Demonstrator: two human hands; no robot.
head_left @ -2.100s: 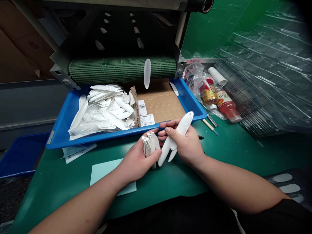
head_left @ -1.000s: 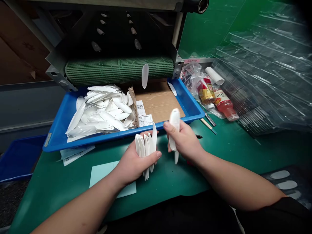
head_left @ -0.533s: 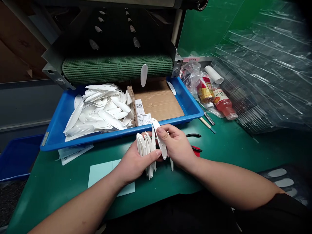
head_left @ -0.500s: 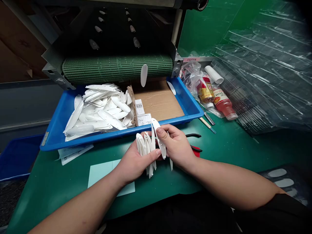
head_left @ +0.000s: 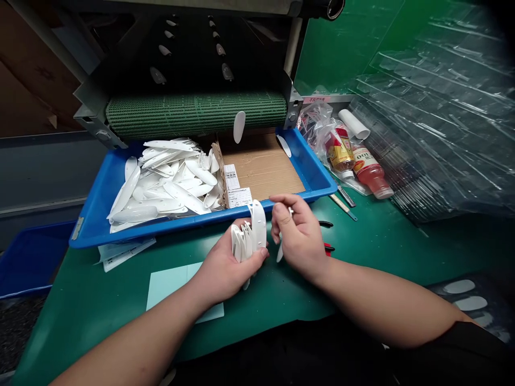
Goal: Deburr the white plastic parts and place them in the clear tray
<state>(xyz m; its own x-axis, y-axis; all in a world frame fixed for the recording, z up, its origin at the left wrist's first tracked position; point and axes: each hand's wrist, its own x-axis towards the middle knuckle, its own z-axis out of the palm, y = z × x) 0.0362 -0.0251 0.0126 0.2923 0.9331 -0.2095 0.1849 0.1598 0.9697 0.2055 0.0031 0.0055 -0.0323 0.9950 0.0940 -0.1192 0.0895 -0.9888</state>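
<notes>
While the left hand (head_left: 227, 262) grips a stack of white plastic pieces (head_left: 246, 241) just in front of the blue tray (head_left: 140, 234), the right hand (head_left: 300, 236) seems closed on another piece (head_left: 279, 253), mostly hidden.

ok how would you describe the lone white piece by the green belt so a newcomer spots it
Start at the blue tray on the green bench, under the green dotted belt. Over the cardboard in the tray's right half, one white oval piece stands upright in front of the belt. Unlike the heap of white pieces on the left, it stands alone.
</notes>
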